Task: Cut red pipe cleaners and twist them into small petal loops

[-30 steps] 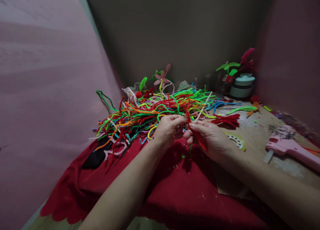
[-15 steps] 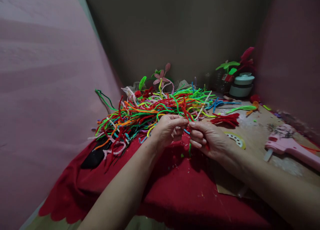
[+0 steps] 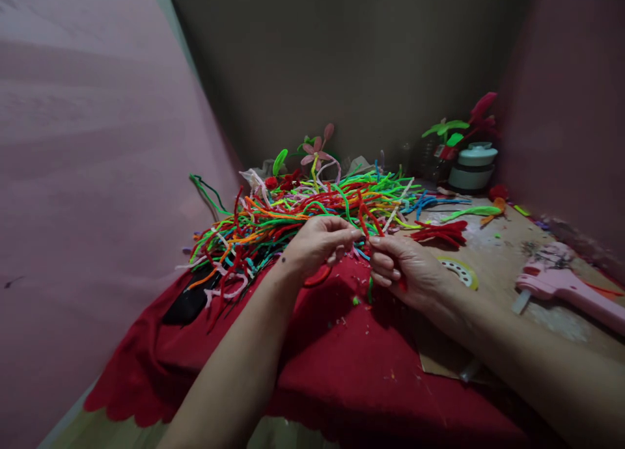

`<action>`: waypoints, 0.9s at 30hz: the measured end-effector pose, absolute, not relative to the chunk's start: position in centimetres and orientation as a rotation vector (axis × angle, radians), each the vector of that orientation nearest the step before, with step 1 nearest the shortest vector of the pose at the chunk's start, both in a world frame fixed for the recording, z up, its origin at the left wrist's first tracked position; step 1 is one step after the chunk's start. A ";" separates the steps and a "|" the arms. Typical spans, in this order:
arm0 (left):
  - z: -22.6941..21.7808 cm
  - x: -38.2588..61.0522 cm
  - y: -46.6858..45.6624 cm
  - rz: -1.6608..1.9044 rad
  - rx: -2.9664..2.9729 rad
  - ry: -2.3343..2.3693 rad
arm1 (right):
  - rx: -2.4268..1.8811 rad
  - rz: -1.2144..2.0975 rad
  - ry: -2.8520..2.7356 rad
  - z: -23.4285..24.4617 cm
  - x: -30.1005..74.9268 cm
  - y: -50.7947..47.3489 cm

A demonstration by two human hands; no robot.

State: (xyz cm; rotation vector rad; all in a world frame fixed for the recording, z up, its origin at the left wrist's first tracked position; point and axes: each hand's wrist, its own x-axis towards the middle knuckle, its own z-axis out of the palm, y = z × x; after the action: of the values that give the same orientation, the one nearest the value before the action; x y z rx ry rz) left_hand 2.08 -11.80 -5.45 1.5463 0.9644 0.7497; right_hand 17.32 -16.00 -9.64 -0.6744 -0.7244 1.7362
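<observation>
A red pipe cleaner (image 3: 364, 218), bent so that its ends stick up, is pinched at its lower part by my right hand (image 3: 407, 263). The fingers of that hand are curled, and a bit of red shows below them. My left hand (image 3: 319, 244) is closed just to the left, thumb and forefinger pressed together near the red pipe cleaner. A curved red piece (image 3: 318, 277) shows under its fingers; it looks like pipe cleaner too. Behind both hands lies a big tangled heap of coloured pipe cleaners (image 3: 293, 208).
A pink glue gun (image 3: 561, 283) rests on a cardboard sheet (image 3: 502, 241) at the right, with a yellow tape roll (image 3: 459, 273) and a red pipe cleaner bundle (image 3: 442, 233). A jar (image 3: 472, 166) stands at the back. A red cloth (image 3: 342, 364) covers the table.
My left hand has shifted slightly left, opening a small gap from my right hand, and a curved red piece now shows below it. My right hand has stayed nearly in place.
</observation>
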 end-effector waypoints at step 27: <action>-7.2 -5.0 -12.5 -0.094 2.704 1.884 | -0.635 1.644 -0.666 -10.2 17.7 -15.2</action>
State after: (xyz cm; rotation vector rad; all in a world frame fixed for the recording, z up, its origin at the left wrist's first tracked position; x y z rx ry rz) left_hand -4.97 -12.53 -7.21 2.7037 1.8844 -0.0937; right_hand 17.74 -15.16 -10.19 -0.6349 -0.6663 1.6438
